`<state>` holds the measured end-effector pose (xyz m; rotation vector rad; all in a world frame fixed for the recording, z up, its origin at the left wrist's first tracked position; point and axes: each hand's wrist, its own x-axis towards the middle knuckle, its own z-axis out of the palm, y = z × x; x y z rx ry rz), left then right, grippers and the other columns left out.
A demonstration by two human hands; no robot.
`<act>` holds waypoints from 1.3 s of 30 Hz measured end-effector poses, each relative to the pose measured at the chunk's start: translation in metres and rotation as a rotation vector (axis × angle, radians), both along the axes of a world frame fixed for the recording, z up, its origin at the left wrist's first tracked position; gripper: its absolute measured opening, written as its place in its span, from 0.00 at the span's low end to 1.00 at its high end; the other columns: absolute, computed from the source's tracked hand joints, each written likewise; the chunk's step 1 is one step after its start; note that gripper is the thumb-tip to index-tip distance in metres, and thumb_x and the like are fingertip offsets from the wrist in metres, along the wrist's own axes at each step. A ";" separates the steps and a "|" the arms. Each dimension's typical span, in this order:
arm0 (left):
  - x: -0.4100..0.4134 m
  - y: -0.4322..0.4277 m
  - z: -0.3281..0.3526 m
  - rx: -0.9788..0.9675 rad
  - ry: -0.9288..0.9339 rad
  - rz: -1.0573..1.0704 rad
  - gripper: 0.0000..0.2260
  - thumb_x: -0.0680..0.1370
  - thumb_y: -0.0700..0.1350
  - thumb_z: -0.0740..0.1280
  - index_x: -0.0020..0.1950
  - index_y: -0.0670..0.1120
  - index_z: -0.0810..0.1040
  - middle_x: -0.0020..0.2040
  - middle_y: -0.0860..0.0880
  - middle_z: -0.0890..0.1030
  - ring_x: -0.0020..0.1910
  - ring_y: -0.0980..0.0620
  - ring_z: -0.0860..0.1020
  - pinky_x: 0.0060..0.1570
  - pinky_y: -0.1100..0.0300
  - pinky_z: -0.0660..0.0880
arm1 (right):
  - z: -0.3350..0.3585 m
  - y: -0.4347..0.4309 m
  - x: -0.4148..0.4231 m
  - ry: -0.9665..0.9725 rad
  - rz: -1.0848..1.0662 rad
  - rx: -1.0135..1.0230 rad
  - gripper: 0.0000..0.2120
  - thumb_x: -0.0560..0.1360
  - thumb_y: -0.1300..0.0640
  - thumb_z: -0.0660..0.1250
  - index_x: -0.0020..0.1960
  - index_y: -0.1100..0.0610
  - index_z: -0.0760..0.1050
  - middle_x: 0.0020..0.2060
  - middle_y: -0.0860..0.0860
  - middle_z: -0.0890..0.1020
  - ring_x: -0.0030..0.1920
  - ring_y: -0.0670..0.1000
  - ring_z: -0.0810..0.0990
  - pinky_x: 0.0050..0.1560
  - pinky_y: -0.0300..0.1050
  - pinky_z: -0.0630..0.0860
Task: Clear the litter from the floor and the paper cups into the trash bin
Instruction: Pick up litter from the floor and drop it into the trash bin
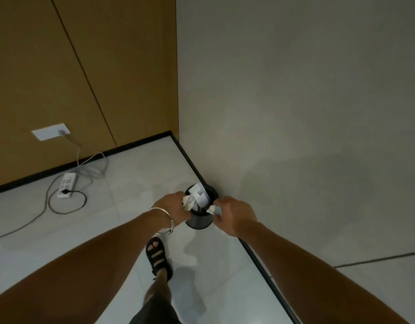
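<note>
The black trash bin [199, 222] stands on the floor against the wall base, with white paper scraps [198, 195] inside. Left hand [171, 206] grips a crumpled wad [187, 202] over the rim. Right hand [234, 212] grips a second crumpled piece [214, 209] at the rim. A power strip [66, 184] lies well apart to the left.

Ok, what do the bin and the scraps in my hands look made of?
The trash bin looks like black plastic or coated metal, smooth and matt; too dark to say which. The left scrap, gripped in the left hand, and the right scrap, in the right hand, look like crumpled white paper, sharply creased.
</note>
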<state>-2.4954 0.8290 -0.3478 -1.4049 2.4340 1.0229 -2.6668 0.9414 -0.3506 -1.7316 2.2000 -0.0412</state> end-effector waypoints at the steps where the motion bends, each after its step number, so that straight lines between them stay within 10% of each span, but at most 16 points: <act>1: -0.010 -0.023 -0.012 0.021 0.005 -0.015 0.19 0.71 0.49 0.69 0.61 0.46 0.71 0.53 0.45 0.79 0.50 0.46 0.77 0.48 0.57 0.74 | -0.009 -0.023 -0.006 0.004 -0.014 0.023 0.18 0.78 0.48 0.62 0.65 0.52 0.72 0.58 0.53 0.77 0.53 0.57 0.79 0.52 0.47 0.76; 12: -0.112 -0.202 -0.202 0.264 -0.121 -0.107 0.26 0.74 0.51 0.67 0.68 0.46 0.64 0.56 0.44 0.78 0.52 0.45 0.77 0.45 0.59 0.70 | -0.183 -0.211 -0.080 -0.138 -0.240 0.275 0.09 0.79 0.48 0.59 0.54 0.51 0.72 0.47 0.49 0.78 0.44 0.51 0.80 0.47 0.46 0.78; 16: -0.149 -0.226 -0.312 0.313 -0.164 -0.055 0.18 0.73 0.49 0.67 0.60 0.44 0.70 0.41 0.51 0.73 0.43 0.49 0.75 0.42 0.58 0.71 | -0.299 -0.248 -0.110 -0.160 -0.281 0.372 0.06 0.79 0.50 0.59 0.46 0.51 0.70 0.40 0.48 0.77 0.39 0.48 0.78 0.41 0.43 0.75; 24: -0.174 -0.219 -0.490 0.477 -0.127 0.051 0.25 0.70 0.50 0.71 0.65 0.46 0.70 0.54 0.45 0.78 0.52 0.44 0.77 0.51 0.52 0.76 | -0.476 -0.253 -0.148 -0.250 -0.266 0.459 0.15 0.78 0.49 0.62 0.61 0.54 0.69 0.53 0.52 0.76 0.50 0.55 0.78 0.49 0.48 0.74; 39: -0.197 -0.275 -0.278 0.182 -0.230 -0.202 0.31 0.74 0.57 0.66 0.74 0.48 0.61 0.69 0.44 0.69 0.67 0.43 0.68 0.61 0.51 0.69 | -0.273 -0.232 -0.174 -0.326 -0.375 0.454 0.34 0.77 0.42 0.64 0.77 0.52 0.56 0.73 0.54 0.65 0.71 0.56 0.67 0.67 0.52 0.69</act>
